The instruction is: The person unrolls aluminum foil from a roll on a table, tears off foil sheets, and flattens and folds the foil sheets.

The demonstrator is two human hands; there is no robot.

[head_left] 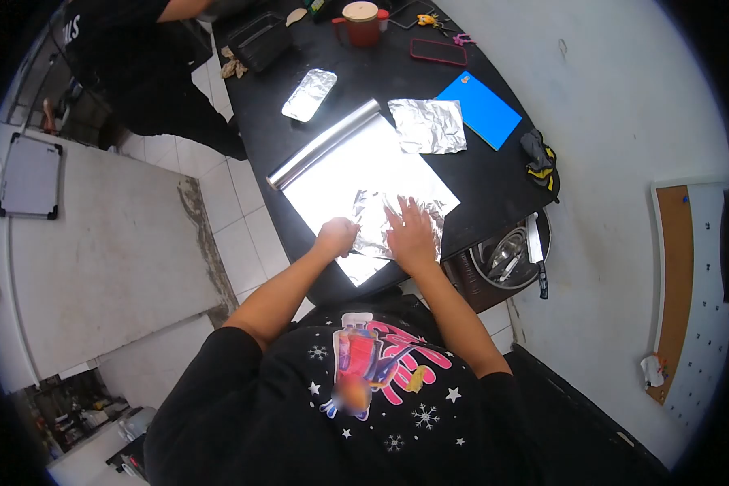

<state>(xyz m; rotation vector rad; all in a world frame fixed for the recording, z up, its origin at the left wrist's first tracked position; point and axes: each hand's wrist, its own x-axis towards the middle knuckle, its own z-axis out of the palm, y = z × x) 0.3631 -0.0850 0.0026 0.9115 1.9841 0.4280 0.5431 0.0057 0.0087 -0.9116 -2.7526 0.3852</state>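
Note:
A roll of aluminum foil (324,146) lies slantwise on the black table, its smooth unrolled sheet (332,193) reaching toward me. On that sheet rests a crinkled foil piece (373,212). My left hand (338,237) is closed at the left edge of the crinkled piece, fingers curled on the foil. My right hand (411,236) lies flat on the same piece with its fingers spread. Beyond the sheet are another creased foil piece (429,127) and a small foil-covered tray (309,95).
A blue notebook (486,113), a phone (438,52), a red mug (360,28) and a black tray (259,40) sit farther back. Gloves (539,158) lie at the right edge. Below, a knife (536,251) rests across a metal pot (494,275). Another person (130,73) stands at left.

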